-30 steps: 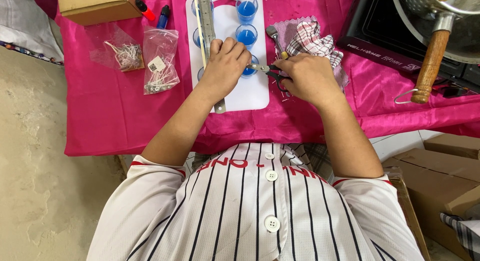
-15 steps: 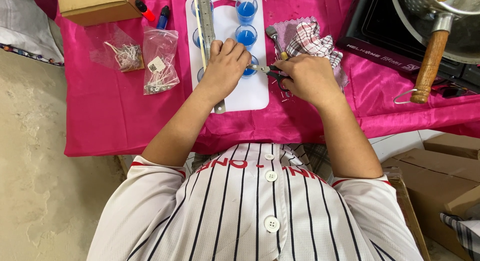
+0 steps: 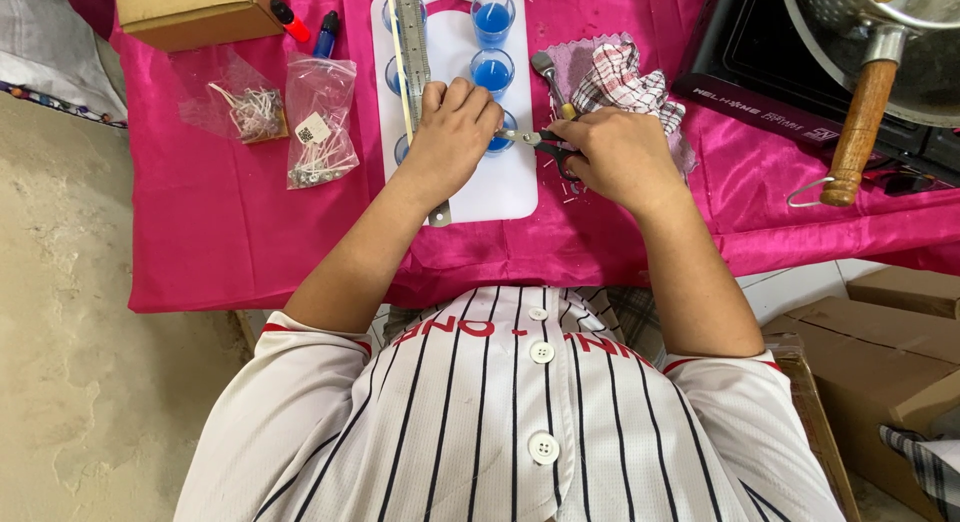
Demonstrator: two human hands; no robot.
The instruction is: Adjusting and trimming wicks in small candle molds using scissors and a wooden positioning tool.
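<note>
A white board (image 3: 505, 182) lies on the pink cloth and carries small glass cups of blue wax (image 3: 492, 14). My left hand (image 3: 452, 134) wraps around one of the cups near the board's middle, mostly hiding it. My right hand (image 3: 610, 157) holds small scissors (image 3: 535, 140), their blades pointing left at the top of that cup. A metal ruler (image 3: 412, 52) lies lengthwise along the board's left side, passing under my left hand.
Two clear bags of wicks (image 3: 320, 122) lie left of the board, beside a cardboard box (image 3: 190, 12) and two markers (image 3: 290, 20). A checked rag (image 3: 625, 82) and a spoon (image 3: 545, 67) sit to the right. A black stove (image 3: 760, 72) holds a wooden-handled pot (image 3: 860, 112).
Both hands stay at the same cup. The scissors shift only slightly at the cup's top.
</note>
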